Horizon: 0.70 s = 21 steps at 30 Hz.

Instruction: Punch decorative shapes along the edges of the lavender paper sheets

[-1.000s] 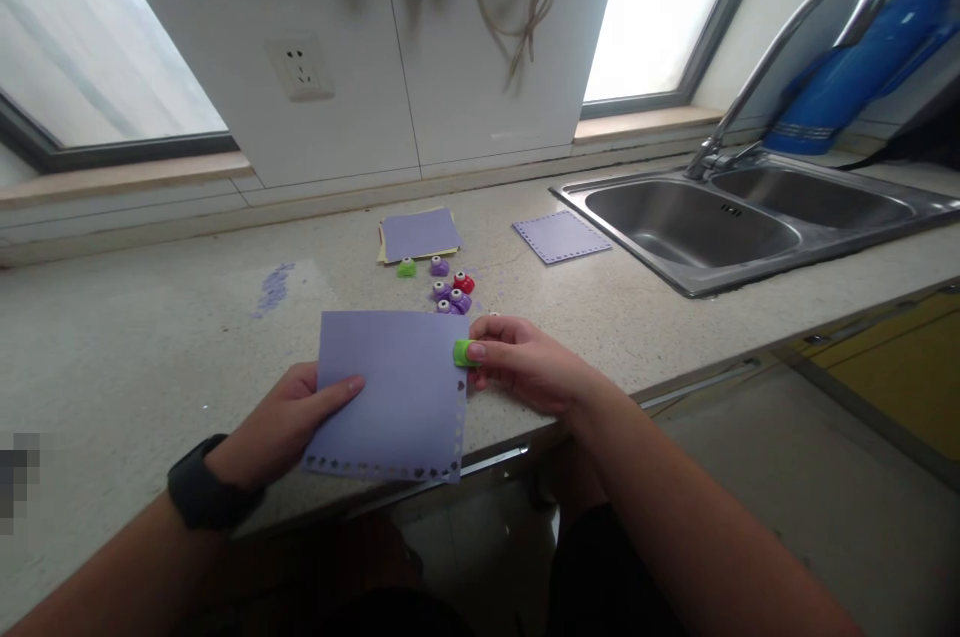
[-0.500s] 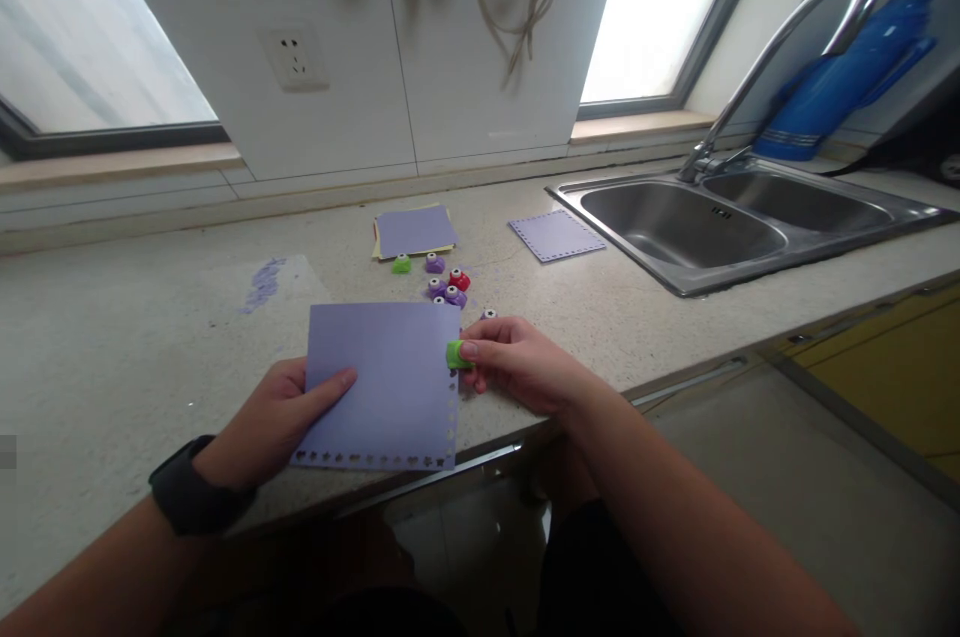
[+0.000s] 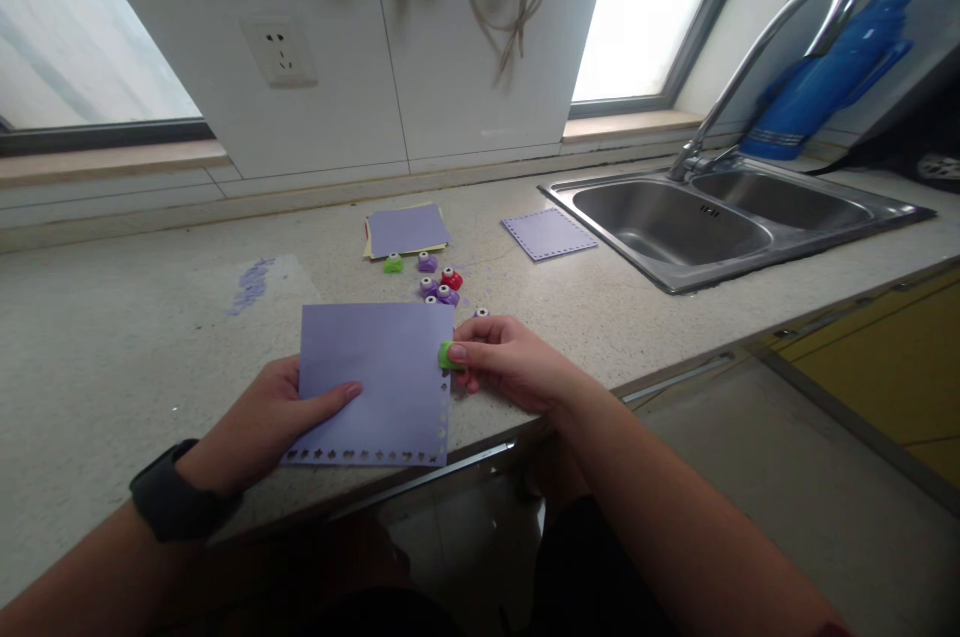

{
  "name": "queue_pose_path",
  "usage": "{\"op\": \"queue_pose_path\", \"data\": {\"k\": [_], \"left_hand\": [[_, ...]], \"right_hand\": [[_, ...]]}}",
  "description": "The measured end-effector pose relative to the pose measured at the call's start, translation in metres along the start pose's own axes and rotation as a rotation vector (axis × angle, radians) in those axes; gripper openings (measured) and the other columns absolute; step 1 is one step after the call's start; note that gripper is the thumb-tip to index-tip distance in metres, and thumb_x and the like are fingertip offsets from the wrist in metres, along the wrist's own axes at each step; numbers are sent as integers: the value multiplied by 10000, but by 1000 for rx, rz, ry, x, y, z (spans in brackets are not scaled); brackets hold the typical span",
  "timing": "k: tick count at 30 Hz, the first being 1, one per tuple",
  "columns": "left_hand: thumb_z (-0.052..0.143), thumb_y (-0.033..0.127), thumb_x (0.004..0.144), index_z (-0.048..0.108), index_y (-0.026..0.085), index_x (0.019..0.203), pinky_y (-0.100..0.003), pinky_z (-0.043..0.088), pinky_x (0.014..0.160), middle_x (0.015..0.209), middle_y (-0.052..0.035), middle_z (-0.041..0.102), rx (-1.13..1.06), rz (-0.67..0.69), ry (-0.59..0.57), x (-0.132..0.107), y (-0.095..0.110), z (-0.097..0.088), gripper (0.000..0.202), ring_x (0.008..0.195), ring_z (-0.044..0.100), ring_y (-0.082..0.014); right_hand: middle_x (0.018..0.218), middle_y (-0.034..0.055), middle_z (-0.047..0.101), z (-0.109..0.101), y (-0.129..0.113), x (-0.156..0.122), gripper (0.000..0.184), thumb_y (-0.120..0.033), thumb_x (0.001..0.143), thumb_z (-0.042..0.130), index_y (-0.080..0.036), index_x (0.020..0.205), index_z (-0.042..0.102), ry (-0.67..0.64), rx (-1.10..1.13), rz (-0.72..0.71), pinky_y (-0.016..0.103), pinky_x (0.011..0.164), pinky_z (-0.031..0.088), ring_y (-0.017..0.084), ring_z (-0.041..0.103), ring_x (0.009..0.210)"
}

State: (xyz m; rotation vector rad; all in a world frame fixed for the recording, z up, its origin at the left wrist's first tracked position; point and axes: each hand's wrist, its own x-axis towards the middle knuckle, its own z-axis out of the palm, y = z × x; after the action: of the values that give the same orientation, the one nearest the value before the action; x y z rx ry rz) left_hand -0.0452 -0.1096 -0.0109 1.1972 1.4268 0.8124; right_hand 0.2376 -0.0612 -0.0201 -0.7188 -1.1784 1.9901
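My left hand [image 3: 266,427] grips a lilac paper sheet [image 3: 382,367] at its left side, thumb on top. Small punched shapes run along the sheet's bottom edge and partway up its right edge. My right hand [image 3: 504,362] pinches a small green craft punch [image 3: 448,355] clamped on the sheet's right edge, upper part. Both hands hover over the front of the speckled countertop [image 3: 135,347].
Several small punches [image 3: 439,282], purple, red and green, lie behind the sheet. A stack of lilac and yellow paper [image 3: 405,230] and a punched lilac square [image 3: 549,233] lie further back. A steel double sink [image 3: 697,227] with a tap [image 3: 757,52] is on the right.
The green punch has stepped a little further up the sheet's right edge, leaving more holes below it. The camera view drifted slightly; both hands keep their hold.
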Motion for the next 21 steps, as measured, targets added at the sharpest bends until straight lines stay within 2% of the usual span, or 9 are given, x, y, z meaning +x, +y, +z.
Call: {"op": "queue_pose_path", "data": {"k": [5,11,15,21], "left_hand": [[877,331,702,780,226,957,-327,635,639,877,-88,823,-47,-16,-15,0,1,0,293,719,769,-283],[901,392,641,767,199,834,-273,571,468,675,-63,775,-197,-87,-4,-4,6,-1,305,508,689,-214],[928,373,575,764,185,805,-288,570,455,653,-68,769,-285,-118,-6,-8,10,-4,339,491,689,-225],[911,320,591,757,164,746,-255,543,426,591,-67,746,-287,-146,-9,-9,12,-2,269,458,664,-198]], "right_hand": [[660,9,676,-1,2,2,312,-357,712,893,-126,791,699,21,-50,5,188,551,492,73,601,554],[671,12,682,-1,1,1,310,-366,729,881,-129,805,696,33,-75,-4,182,554,496,71,607,558],[685,13,684,-1,0,0,304,-355,735,879,-130,810,689,38,-86,-9,183,554,500,72,611,561],[686,15,685,0,0,1,304,-373,760,858,-131,816,682,9,-127,-20,206,590,515,87,624,588]]}}
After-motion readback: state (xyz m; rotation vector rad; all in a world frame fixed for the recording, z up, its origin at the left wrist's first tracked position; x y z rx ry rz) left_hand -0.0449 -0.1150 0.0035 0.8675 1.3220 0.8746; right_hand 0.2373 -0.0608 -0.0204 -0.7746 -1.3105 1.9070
